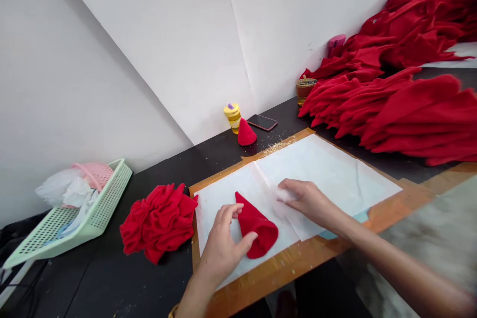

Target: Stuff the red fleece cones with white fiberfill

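A red felt cone (257, 225) lies on its side on white paper (328, 169) that covers a wooden board (387, 206). My left hand (223, 246) rests against the cone, thumb at its wide end and fingers curled over its narrow end. My right hand (307, 201) sits just right of the cone, fingers closed around a small wad of white stuffing (283, 194) on the paper.
A heap of red felt pieces (158, 221) lies left of the board, and a large pile of red felt (402, 89) fills the back right. A green basket (74, 213) holds bags at the left. Another red cone (246, 133), a yellow cup (233, 117), a phone (263, 122) and a jar (304, 89) stand by the wall.
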A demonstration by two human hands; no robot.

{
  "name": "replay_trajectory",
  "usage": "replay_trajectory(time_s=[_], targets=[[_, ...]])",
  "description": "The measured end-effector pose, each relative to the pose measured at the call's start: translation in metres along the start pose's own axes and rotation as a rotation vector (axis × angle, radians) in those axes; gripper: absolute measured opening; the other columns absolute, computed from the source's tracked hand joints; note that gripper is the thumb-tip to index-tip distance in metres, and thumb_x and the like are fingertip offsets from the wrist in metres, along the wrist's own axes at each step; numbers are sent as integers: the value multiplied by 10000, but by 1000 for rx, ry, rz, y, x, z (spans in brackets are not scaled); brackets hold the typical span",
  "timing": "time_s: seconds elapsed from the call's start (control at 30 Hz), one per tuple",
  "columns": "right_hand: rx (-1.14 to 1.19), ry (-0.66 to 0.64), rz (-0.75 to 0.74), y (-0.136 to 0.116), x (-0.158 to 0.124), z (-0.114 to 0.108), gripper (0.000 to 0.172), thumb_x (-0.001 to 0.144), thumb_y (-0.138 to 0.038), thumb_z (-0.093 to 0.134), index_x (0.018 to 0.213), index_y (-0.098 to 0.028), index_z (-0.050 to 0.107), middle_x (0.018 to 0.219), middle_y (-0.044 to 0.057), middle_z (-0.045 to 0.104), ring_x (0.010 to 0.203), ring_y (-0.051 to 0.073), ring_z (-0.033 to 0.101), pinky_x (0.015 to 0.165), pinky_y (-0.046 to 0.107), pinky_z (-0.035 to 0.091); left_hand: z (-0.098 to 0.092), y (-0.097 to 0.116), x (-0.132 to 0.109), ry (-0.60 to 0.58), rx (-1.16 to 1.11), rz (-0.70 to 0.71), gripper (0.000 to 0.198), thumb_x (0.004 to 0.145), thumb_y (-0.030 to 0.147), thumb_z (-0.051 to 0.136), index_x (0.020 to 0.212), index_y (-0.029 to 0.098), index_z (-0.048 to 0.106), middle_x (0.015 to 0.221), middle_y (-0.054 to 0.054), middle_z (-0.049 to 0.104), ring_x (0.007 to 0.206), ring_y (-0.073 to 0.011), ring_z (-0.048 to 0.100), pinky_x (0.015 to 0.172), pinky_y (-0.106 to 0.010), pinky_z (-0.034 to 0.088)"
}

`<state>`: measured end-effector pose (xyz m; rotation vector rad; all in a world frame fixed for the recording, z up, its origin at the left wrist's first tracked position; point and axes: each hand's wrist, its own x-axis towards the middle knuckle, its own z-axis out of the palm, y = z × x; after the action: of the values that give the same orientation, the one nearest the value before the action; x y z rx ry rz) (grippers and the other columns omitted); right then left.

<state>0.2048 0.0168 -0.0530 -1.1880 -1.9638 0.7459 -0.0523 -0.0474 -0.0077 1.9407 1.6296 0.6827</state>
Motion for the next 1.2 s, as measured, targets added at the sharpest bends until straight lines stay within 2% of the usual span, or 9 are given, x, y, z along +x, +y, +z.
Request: replay_trajectory(time_s=[0.1, 0.23, 0.37, 0.47, 0.6, 0.83, 1.0, 1.07, 1.2], targets=[[77, 92, -14, -30, -19, -4, 112, 912, -327, 625, 926, -218, 646, 837, 13, 711, 721, 187, 660, 663, 257, 496, 15, -3, -17, 150, 80, -27, 492, 784, 197, 655, 1264, 224, 553, 1198, -101, 589, 1004, -257, 622, 881, -413, 516], [194, 237, -154, -59, -50, 27, 81, 915, -176, 556, 923, -229, 618, 859, 21, 686, 748, 160, 670, 662, 216, 516, 38, -2, -8, 239, -11, -30, 140, 881, 149, 499, 935, 207, 616, 924, -53, 635, 850, -222, 637, 786, -364, 506], [85, 322, -245, -56, -56, 70, 346, 791, -20, 448, 994, -216, 648, 894, 52, 657, 749, 157, 662, 643, 215, 508, 40, 11, 1, 249, -273, -52, 92, 911, 195, 531, 849, 205, 597, 788, -12, 660, 714, -177, 622, 696, -300, 499], [64, 296, -141, -51, -44, 84, 231, 806, -72, 458, 819, -200, 650, 749, 28, 589, 591, 148, 560, 532, 233, 413, 40, 22, -1, 287, -296, 30, 93, 906, 164, 551, 847, 198, 615, 789, -10, 661, 704, -163, 612, 673, -276, 491], [419, 240, 115, -54, -28, 84, 152, 767, -148, 527, 626, -198, 556, 672, 3, 547, 579, 143, 491, 542, 251, 355, 47, 28, -6, 288, -177, 202, 137, 892, 86, 572, 857, 193, 651, 836, -28, 656, 759, -174, 619, 694, -281, 495], [1197, 112, 427, -68, -32, 88, 89, 740, -231, 683, 668, -204, 638, 647, -8, 631, 608, 156, 544, 594, 260, 478, 50, 38, -21, 290, 93, 449, 116, 899, 96, 602, 861, 200, 639, 807, -39, 659, 760, -217, 611, 668, -331, 493], [1508, 89, 382, -78, -43, 89, 177, 733, -374, 806, 813, -227, 751, 813, 37, 723, 803, 207, 655, 814, 313, 545, 32, 43, -28, 361, 118, 546, 126, 946, 118, 544, 902, 203, 627, 798, -41, 656, 742, -205, 608, 659, -320, 492], [1436, 61, 278, -79, -48, 89, 191, 818, -409, 761, 912, -243, 760, 861, 32, 732, 847, 206, 665, 856, 321, 540, 22, 43, -29, 349, 68, 536, 128, 946, 113, 549, 916, 206, 631, 814, -38, 664, 762, -196, 620, 670, -302, 497], [744, 212, -67, -77, -47, 94, 287, 994, -391, 539, 840, -226, 716, 745, 12, 691, 657, 166, 614, 688, 286, 547, 6, 48, -33, 207, 49, 457, 124, 952, 131, 553, 939, 219, 641, 856, -29, 675, 784, -179, 644, 662, -273, 493]])
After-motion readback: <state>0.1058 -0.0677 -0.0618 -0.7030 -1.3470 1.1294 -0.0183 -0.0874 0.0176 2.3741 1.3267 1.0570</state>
